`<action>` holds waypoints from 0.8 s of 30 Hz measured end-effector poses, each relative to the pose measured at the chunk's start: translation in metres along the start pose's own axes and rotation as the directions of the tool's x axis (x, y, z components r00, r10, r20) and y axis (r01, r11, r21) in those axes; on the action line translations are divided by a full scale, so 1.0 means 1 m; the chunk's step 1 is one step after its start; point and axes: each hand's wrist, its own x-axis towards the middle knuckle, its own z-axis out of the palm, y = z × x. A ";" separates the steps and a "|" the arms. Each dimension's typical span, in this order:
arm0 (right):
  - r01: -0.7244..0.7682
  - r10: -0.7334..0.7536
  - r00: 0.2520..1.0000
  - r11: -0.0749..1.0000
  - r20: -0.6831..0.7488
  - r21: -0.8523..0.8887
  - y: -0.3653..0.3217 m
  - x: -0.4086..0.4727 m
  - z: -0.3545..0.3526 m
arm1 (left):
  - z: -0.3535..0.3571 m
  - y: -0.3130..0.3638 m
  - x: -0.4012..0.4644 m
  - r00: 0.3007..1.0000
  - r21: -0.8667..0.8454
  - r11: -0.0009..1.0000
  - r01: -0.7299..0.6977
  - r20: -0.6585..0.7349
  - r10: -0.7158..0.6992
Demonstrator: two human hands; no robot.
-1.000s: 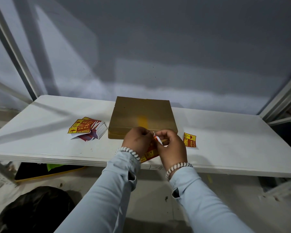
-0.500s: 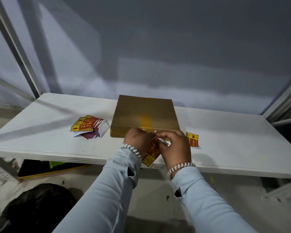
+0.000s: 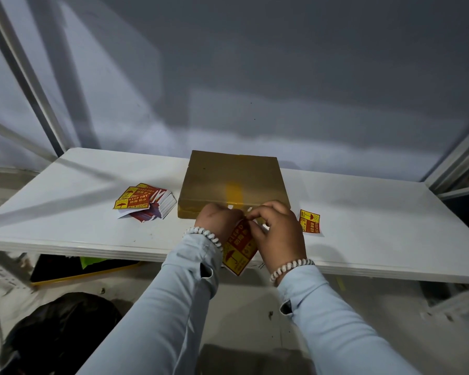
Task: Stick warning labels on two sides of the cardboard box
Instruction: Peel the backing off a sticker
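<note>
- The cardboard box (image 3: pixel 232 182) lies flat on the white desk (image 3: pixel 363 212), towards its far side, with no label visible on its top or near side.
- Both hands have drifted down and nearer in the last second, so more of the held label (image 3: pixel 238 249) now shows between them, hanging over the desk's near edge.
- The left hand (image 3: pixel 218 221) pinches the label's upper part; the right hand (image 3: pixel 278 228) has its grip pinched at the top corner, apparently peeling the backing.
- Judged from this, peeling is under way and no side is labelled yet.
- A stack of labels (image 3: pixel 144 201) sits left of the box; a single label (image 3: pixel 309 221) lies to its right.
</note>
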 end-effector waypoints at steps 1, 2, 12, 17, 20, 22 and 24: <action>0.003 -0.003 1.000 1.000 0.017 0.006 0.000 0.000 0.000 | 0.000 0.000 0.002 1.000 0.008 1.000 0.002 -0.005 -0.002; 0.009 -0.010 0.999 1.000 0.035 0.011 0.001 0.001 -0.001 | 0.000 -0.001 0.002 1.000 0.013 1.000 0.007 -0.004 -0.007; 0.193 -0.171 0.970 0.974 0.172 -0.116 -0.003 -0.001 -0.005 | -0.006 -0.003 0.001 0.998 0.287 0.956 -0.053 -0.005 0.056; 0.126 -0.100 0.962 0.988 0.253 -0.086 -0.005 -0.001 -0.006 | -0.005 -0.010 0.010 0.995 0.198 0.978 0.069 -0.089 -0.052; 0.134 -0.101 0.945 0.987 0.311 -0.087 -0.006 0.000 -0.006 | -0.008 -0.005 0.010 0.990 0.238 0.962 0.131 -0.080 -0.115; 0.115 -0.077 0.935 0.989 0.347 -0.090 -0.007 0.000 -0.006 | -0.010 -0.003 0.009 0.991 0.257 0.960 0.115 -0.090 -0.095; 0.099 -0.058 0.926 0.991 0.372 -0.092 -0.007 0.000 -0.007 | -0.007 -0.007 0.010 0.987 0.332 0.933 0.137 -0.128 -0.099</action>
